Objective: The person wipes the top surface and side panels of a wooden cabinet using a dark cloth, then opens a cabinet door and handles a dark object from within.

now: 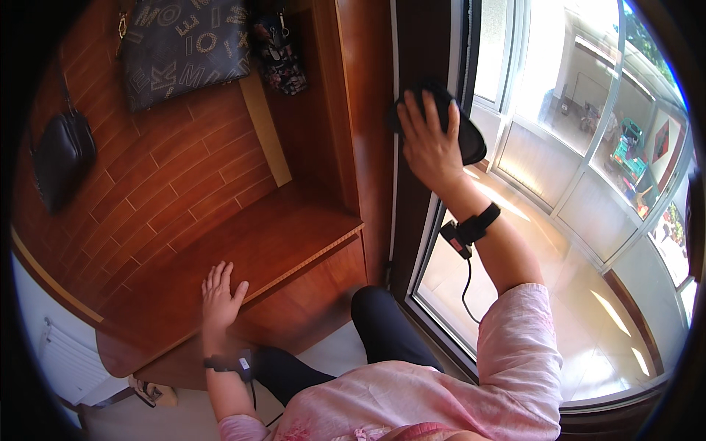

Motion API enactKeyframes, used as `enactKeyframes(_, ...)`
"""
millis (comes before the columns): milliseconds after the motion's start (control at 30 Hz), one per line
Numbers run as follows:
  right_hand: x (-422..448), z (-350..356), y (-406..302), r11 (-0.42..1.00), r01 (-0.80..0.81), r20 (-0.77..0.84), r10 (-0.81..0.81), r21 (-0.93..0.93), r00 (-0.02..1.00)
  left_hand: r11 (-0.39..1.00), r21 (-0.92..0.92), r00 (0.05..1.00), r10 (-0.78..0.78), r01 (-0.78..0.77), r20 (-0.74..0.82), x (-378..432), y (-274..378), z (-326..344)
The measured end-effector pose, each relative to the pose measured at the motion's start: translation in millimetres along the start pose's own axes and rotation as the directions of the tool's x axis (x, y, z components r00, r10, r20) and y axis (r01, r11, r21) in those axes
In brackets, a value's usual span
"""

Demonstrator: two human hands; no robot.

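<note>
My right hand [433, 140] lies spread over a black padded item [469, 135], which it presses against the dark frame [417, 220] of a glass door. The item's exact kind cannot be told; my palm and the far side of it are hidden. Lower and to the left, my left hand [222, 292] rests near the front edge of a reddish-brown wooden bench [276, 231], fingers apart and holding nothing. Each wrist wears a black strap with a small device and a cable.
A lettered dark bag [187, 49], a floral pouch [280, 58] and a small black bag [65, 151] hang above the bench. Shoes [154, 392] stand by its lower left end. Right of the door frame, a tiled floor [573, 331] meets glazed metal-framed panels [540, 160].
</note>
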State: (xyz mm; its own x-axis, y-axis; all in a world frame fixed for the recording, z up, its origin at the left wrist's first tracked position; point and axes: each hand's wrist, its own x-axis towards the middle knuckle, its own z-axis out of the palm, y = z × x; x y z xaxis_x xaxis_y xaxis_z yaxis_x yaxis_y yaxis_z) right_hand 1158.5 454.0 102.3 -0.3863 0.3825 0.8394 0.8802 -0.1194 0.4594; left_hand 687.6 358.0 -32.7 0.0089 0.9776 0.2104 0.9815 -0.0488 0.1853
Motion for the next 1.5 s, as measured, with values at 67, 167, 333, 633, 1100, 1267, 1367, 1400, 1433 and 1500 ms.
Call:
enactKeyframes(67,-32,8,-12,0.999,0.041,0.080,-0.041,-0.006,0.996,1.000,-0.005,1.000,-0.004,0.004,0.015,1,1,1)
enactKeyframes(167,-78,20,-38,0.986,0.168,0.207,-0.163,-0.008,0.965,1.000,0.002,1.000,-0.015,0.015,0.013,-2,-3,-1)
enactKeyframes(333,-150,36,-64,0.904,0.426,0.366,-0.394,-0.010,0.843,1.000,-0.011,1.000,-0.011,0.011,0.008,1,-9,7)
enactKeyframes(633,-221,51,-90,0.651,0.057,0.464,-0.597,0.757,0.655,1.000,-0.001,1.000,-0.020,0.020,-0.004,3,-7,5)
enactKeyframes(1100,-40,35,-116,0.109,-0.258,0.165,0.525,0.960,0.835,1.000,0.019,1.000,-0.022,0.022,-0.009,5,-1,5)
enactKeyframes(1267,-109,89,-164,0.195,-0.363,0.247,0.447,0.911,0.860,1.000,0.008,1.000,-0.006,0.006,-0.010,8,4,1)
enactKeyframes(1367,-133,92,-182,0.120,-0.414,0.331,0.423,0.902,0.844,0.998,0.054,0.999,-0.038,0.038,0.000,1,5,-2)
enactKeyframes(1400,-140,95,-181,0.113,-0.413,0.338,0.405,0.904,0.850,0.998,0.058,0.999,-0.030,0.029,0.017,4,7,1)
enactKeyframes(1433,-147,98,-180,0.105,-0.411,0.344,0.387,0.906,0.856,0.998,0.058,1.000,-0.021,0.020,0.012,6,8,3)
enactKeyframes(1500,-164,103,-184,0.116,-0.443,0.377,0.364,0.889,0.852,0.998,0.065,1.000,-0.010,0.009,0.016,9,11,4)
